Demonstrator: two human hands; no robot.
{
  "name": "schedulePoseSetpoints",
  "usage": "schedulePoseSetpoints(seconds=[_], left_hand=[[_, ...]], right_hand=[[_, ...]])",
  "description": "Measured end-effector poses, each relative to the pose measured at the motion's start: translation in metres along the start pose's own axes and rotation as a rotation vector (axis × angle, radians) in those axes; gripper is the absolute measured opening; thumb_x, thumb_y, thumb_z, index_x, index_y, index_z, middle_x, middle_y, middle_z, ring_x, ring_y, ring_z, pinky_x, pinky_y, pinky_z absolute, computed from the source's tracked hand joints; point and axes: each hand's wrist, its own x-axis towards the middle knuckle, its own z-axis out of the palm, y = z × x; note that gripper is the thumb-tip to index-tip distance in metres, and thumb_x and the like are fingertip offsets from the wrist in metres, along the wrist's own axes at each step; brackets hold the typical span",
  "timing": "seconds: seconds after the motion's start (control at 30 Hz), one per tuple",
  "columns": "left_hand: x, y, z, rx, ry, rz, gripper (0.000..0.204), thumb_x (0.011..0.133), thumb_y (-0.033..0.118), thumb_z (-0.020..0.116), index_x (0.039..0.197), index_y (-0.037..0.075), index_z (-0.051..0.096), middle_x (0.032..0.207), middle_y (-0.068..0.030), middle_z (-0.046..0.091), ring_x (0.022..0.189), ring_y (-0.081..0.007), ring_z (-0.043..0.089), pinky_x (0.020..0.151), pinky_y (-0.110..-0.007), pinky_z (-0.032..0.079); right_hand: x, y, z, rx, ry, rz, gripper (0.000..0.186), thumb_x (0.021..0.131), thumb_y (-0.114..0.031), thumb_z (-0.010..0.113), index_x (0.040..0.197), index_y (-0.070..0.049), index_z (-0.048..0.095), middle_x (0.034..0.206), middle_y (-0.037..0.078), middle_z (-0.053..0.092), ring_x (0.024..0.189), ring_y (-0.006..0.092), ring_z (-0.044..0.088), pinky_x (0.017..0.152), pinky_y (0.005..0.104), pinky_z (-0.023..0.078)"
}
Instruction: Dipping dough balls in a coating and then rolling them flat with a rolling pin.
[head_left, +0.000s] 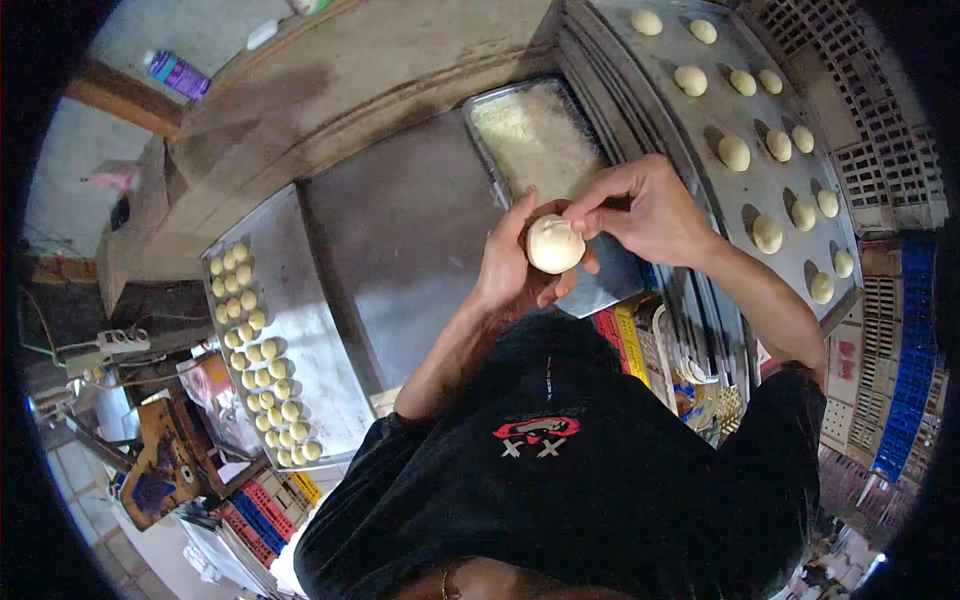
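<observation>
A pale, round dough ball rests in my left hand, whose fingers curl around its underside and side. My right hand comes in from the right, thumb and forefinger pinching the upper right edge of the dough, where a small fold shows. Just beyond my hands lies a rectangular metal tray with a layer of pale, crumbly filling or flour in it. Both hands are above the dark worktop, in front of my black shirt.
To the left, a metal sheet carries rows of small dough balls. On the right, larger dough balls sit spaced out on a stack of baking trays. Plastic crates stand at far right; a purple bottle is at upper left.
</observation>
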Motion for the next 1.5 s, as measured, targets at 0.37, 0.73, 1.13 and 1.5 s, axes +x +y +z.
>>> schedulePoseSetpoints(seconds=[0.37,0.73,1.13,1.5], left_hand=[[0.119,0.007,0.083,0.277,-0.190,0.088,0.080,0.095,0.066,0.012,0.138,0.003,0.035,0.102,-0.0213,0.064,0.052,-0.0153,0.055,0.037,-0.022,0.038],[0.146,-0.013,-0.016,0.792,0.692,0.613,0.038,0.088,0.010,0.062,0.125,0.006,0.056,0.135,-0.0156,0.048,0.131,-0.0293,0.040,0.111,-0.041,0.026],[0.117,-0.049,-0.079,0.756,0.880,0.503,0.033,0.089,0.008,0.058,0.122,0.005,0.058,0.134,-0.0109,0.048,0.127,-0.0242,0.044,0.101,-0.039,0.038],[0.087,-0.051,-0.101,0.767,0.934,0.479,0.034,0.091,0.010,0.058,0.123,0.001,0.057,0.125,-0.0116,0.057,0.120,-0.0231,0.051,0.100,-0.036,0.040]], right_hand=[[-0.012,0.051,-0.136,0.067,0.146,-0.030,0.049,0.081,-0.016,0.078,0.124,-0.001,0.058,0.103,0.005,0.066,0.095,0.0127,0.062,0.084,0.0293,0.053],[0.046,0.167,-0.405,-0.280,0.913,0.069,0.057,0.069,-0.036,0.083,0.115,-0.007,0.065,0.095,0.009,0.071,0.083,0.0171,0.067,0.075,0.0327,0.054],[0.126,0.250,-0.497,-0.864,0.929,0.239,0.040,0.077,-0.034,0.072,0.108,-0.010,0.071,0.104,0.015,0.070,0.095,0.0284,0.068,0.086,0.0381,0.053],[0.137,0.189,-0.438,-1.137,0.970,-0.006,0.027,0.081,-0.018,0.069,0.105,-0.005,0.071,0.098,0.015,0.071,0.088,0.0299,0.069,0.077,0.0417,0.055]])
